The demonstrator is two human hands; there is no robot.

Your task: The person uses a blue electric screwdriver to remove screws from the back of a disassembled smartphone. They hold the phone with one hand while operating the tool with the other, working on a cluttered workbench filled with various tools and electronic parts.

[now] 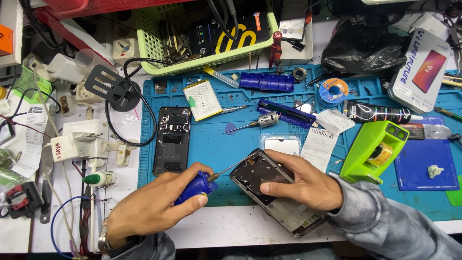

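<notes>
- The left hand (pixel 154 209) was closed around the blue handle of a screwdriver (pixel 197 187), whose thin shaft ran up and to the right, its tip meeting the top left edge of an opened phone (pixel 269 190).
- The right hand (pixel 301 183) lay over that phone, fingers spread across its frame and thumb pressed on the dark inner face, holding it down.
- The phone sat tilted at the front edge of a blue work mat (pixel 211 139), its lower end reaching over onto the white table.
- Just left of the hands, a black phone back cover (pixel 172 140) lay flat on the mat, upright in the view.
- A flat battery (pixel 203 99) with a white label lay above it, tilted.
- A small silver motor (pixel 268 119) rested beside a blue tool case (pixel 285 113).
- A green tape dispenser (pixel 375 151) stood on the mat to the right of the right hand.
- A green plastic basket (pixel 207 36) of parts stood at the far edge of the mat.
</notes>
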